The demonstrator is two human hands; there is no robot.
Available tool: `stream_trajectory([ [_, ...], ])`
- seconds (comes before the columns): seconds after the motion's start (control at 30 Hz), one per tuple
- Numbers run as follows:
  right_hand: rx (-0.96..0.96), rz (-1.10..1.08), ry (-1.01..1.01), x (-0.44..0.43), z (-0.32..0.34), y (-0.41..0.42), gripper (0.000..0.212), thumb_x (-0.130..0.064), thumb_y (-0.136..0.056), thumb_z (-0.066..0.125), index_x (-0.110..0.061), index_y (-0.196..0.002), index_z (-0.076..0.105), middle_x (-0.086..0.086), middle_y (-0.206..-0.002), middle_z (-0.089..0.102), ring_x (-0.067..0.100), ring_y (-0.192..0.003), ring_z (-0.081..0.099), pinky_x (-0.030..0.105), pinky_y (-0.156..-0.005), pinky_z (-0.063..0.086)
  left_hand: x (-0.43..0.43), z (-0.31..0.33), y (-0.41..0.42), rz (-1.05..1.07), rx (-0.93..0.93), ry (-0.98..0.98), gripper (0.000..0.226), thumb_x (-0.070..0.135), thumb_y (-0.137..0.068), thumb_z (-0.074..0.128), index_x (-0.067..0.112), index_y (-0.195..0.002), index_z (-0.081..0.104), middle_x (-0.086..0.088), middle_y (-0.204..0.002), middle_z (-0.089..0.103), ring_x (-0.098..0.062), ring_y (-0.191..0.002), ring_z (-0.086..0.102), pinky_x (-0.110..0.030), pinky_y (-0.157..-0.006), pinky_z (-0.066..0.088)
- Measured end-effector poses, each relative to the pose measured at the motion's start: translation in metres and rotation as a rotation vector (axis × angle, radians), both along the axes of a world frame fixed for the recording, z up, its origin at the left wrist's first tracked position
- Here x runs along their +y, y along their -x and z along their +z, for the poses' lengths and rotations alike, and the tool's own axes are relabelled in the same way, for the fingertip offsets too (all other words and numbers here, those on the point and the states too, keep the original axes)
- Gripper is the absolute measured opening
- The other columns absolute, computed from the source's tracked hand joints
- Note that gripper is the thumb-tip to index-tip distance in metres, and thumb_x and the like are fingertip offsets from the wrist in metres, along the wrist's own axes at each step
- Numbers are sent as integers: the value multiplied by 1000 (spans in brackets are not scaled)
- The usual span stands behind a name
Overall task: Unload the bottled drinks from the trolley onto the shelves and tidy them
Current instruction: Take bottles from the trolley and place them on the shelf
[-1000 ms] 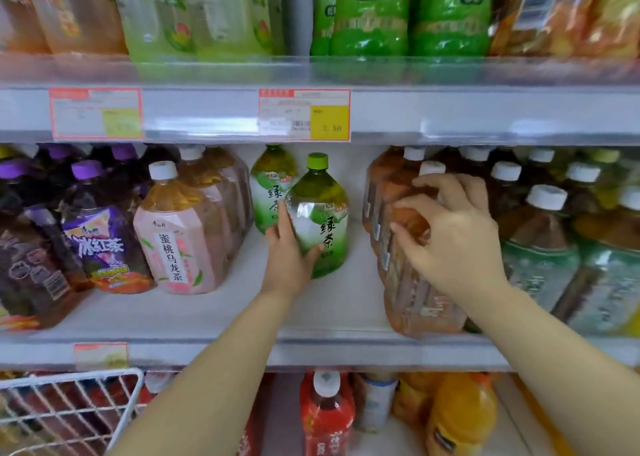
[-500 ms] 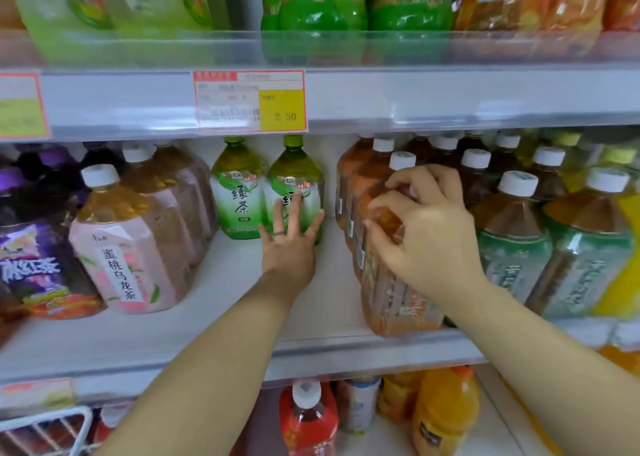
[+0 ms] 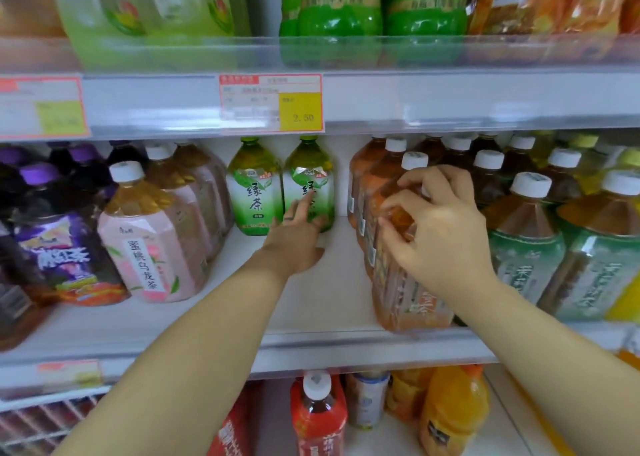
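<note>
You can read 2.50 on the yellow patch of the price tag (image 3: 271, 103) on the upper shelf's front strip. Below it, the far green bottle (image 3: 254, 192) says 绿茶, and the same label on its right neighbour (image 3: 320, 182) is partly hidden by your left hand (image 3: 294, 244). Left and nearer, the pink bottle (image 3: 145, 248) reads 蜜桃乌龙茶.

The right hand (image 3: 440, 234) partly covers the orange tea bottle (image 3: 408, 300), and the left price tag (image 3: 41, 107) is unreadably blurred.

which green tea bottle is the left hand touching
The right green tea bottle; the left hand lays a finger on its label, not on its twin.
</note>
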State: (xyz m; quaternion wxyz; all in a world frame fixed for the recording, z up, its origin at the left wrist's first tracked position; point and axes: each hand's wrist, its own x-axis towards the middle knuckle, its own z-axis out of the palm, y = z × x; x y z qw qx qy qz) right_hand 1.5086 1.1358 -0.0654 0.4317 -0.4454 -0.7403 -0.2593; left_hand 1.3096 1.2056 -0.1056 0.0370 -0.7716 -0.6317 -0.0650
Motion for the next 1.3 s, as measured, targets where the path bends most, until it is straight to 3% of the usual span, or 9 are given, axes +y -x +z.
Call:
stream_trajectory([
  [0.07,-11,-24,-56,-5,0,3,15,-29,-75,63,-19,-83,71,5,-106,63,31,-114,45,48,-99,36,-31,10,9,-35,-24,-32,56,33,-92,51,32,-144,30,-2,-155,14,-29,-137,28,-48,-110,28],
  [0.13,-4,17,-129,-13,-2,21,9,-26,-77,64,-21,-81,70,6,-105,64,30,-117,44,54,-109,23,-66,18,26,-31,-64,-63,46,36,-95,47,34,-140,37,5,-145,37,-24,-124,47,-37,-98,41],
  [0.3,-6,479,24,-42,-15,118,8,-23,-78,60,-20,-79,67,-5,-85,65,23,-92,55,33,-87,33,-156,31,96,132,-124,-116,31,32,-93,47,35,-123,54,13,-117,61,-14,-104,59,-30,-79,49],
  [0.4,-88,705,255,-63,-29,184,18,-30,-76,49,-22,-79,66,-7,-78,63,19,-81,55,28,-72,32,-211,34,153,280,-72,-24,26,34,-94,47,33,-119,55,13,-112,60,-11,-99,59,-32,-78,51],
  [0.57,-354,1006,682,-112,-64,279,18,-32,-78,53,-24,-88,66,-2,-88,67,24,-87,61,40,-76,51,-317,48,228,576,86,194,30,38,-95,46,32,-124,51,9,-121,57,-16,-107,56,-32,-84,48],
  [0.77,-728,1220,920,-168,-97,365,44,-33,-85,62,-20,-126,54,4,-120,60,20,-106,58,23,-83,40,-426,58,257,802,62,196,31,39,-92,52,34,-123,54,11,-116,59,-12,-102,58,-24,-82,44],
  [0.9,-981,1268,870,-192,-127,405,62,-50,-82,62,-27,-137,41,3,-138,45,22,-126,43,35,-103,37,-459,39,266,885,-2,145,34,38,-91,52,36,-125,52,12,-117,57,-11,-104,57,-29,-85,47],
  [1.17,-858,1280,865,-192,-150,416,51,-45,-83,63,-23,-127,49,-3,-122,47,17,-110,49,36,-93,43,-460,31,285,877,0,95,37,42,-92,50,34,-129,47,11,-124,53,-13,-107,54,-32,-84,47],
  [1.3,-829,1289,894,-191,-147,414,27,-43,-83,64,-27,-103,54,-6,-103,57,16,-96,54,36,-84,46,-457,20,276,826,70,202,38,40,-94,48,32,-131,44,9,-127,52,-13,-109,54,-31,-83,45],
])
